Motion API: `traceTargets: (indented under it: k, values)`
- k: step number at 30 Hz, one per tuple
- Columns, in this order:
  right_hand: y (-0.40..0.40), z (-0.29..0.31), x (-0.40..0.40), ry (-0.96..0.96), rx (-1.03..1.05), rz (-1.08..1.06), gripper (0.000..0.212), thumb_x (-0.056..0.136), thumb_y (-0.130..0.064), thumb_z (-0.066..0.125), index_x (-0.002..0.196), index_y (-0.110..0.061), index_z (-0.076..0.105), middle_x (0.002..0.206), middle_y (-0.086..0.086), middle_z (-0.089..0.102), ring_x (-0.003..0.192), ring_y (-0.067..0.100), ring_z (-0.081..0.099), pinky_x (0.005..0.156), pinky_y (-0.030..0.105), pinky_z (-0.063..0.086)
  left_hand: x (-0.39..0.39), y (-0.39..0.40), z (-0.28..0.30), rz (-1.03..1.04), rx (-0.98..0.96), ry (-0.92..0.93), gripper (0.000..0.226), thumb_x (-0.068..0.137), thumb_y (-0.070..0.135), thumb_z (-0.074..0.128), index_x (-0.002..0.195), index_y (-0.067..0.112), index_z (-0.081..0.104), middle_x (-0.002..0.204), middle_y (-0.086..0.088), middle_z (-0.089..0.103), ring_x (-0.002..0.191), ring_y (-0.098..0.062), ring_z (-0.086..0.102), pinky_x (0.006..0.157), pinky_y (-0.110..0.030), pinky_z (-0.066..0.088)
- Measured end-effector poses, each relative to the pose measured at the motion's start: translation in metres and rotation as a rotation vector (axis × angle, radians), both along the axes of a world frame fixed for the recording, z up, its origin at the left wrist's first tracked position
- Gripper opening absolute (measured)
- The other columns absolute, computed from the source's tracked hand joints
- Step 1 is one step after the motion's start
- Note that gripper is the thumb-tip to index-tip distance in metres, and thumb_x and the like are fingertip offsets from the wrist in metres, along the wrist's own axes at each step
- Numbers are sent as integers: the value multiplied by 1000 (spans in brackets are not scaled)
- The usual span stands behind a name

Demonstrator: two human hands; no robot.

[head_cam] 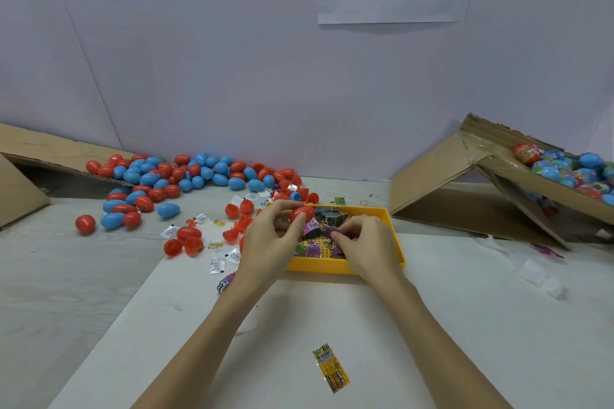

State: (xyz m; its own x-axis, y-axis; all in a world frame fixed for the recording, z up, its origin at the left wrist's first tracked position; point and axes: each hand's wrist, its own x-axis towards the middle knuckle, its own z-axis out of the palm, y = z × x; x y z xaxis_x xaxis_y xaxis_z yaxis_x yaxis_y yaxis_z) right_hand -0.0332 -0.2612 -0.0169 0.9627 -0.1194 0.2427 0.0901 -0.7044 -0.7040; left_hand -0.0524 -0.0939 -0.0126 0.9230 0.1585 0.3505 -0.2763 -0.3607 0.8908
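Person seen only as two arms, L & R. Left hand (269,236) & right hand (362,242): bare, w/ slim fingers (345,232). Nails are cut short and look plain where they show. Left forearm (206,335) & right forearm (442,335): slender, smooth, bare skin right down to the bottom edge. Any sleeve would lie past that edge, so can't tell what's worn higher up.

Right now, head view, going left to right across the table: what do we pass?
First the cardboard flap → lone red egg → pile of red and blue eggs → left hand → held red egg → purple packet → right hand, pinching that packet → tipped cardboard box → wrapped eggs in it.
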Motion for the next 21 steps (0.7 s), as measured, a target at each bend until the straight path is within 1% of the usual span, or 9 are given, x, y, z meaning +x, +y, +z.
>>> traceTargets:
  k: [2,5,9,11,12,16,17,20,21]
  values:
    - [-1,1,-3,-25,57,24,19,95,-26,73,108,-13,79,102,0,75,87,7,63,64,7,39,-1,1,1,-15,4,-6,26,94,27,72,119,26,65,111,5,70,96,-12,70,79,-33,64]
    - [-5,2,-5,-36,103,44,19,92,-26,76,106,-14,79,101,-2,76,80,0,59,67,8,42,-2,1,1,-27,36,-20,28,91,23,76,116,26,67,113,5,70,95,-12,70,79,-32,64]
    - [-6,3,-5,-19,64,61,23,96,-15,71,118,-12,76,114,4,75,101,14,67,86,24,56,-2,1,0,-17,87,-36,30,90,22,77,119,23,68,113,5,70,95,-12,70,80,-33,63]
    - [-7,3,-5,-14,43,73,28,98,-10,66,126,-13,72,121,4,73,110,16,66,94,29,56,-2,1,0,-14,103,-50,30,90,22,77,119,22,68,113,4,69,95,-11,69,80,-31,63]
    - [-7,3,-5,-17,53,74,30,99,-9,65,128,-12,71,123,4,72,111,16,66,95,28,56,-2,1,0,-12,114,-59,30,91,22,77,119,22,68,114,4,69,95,-11,69,80,-31,63]
    - [-7,3,-6,-47,123,61,23,100,-14,64,121,-9,72,116,5,75,102,12,68,77,13,52,-1,0,0,-5,142,-80,30,93,22,74,121,20,67,116,3,68,96,-12,67,80,-30,62]
    - [-7,4,-7,-57,129,59,22,101,-16,64,119,-8,73,114,5,75,100,13,69,73,12,51,-1,-1,-1,-3,150,-83,29,93,22,74,121,20,67,116,3,68,96,-11,67,79,-29,62]
    - [-5,4,-10,-85,108,76,24,104,-22,58,116,-8,74,107,6,76,96,18,71,70,19,55,-2,0,-2,-9,168,-103,28,93,22,74,120,20,68,116,3,67,95,-8,66,76,-20,59]
    - [-5,4,-11,-99,101,82,25,105,-22,57,116,-10,75,105,5,76,93,17,70,66,16,53,-2,0,-2,-10,176,-113,27,93,22,74,120,21,68,116,4,67,95,-7,65,75,-16,57]
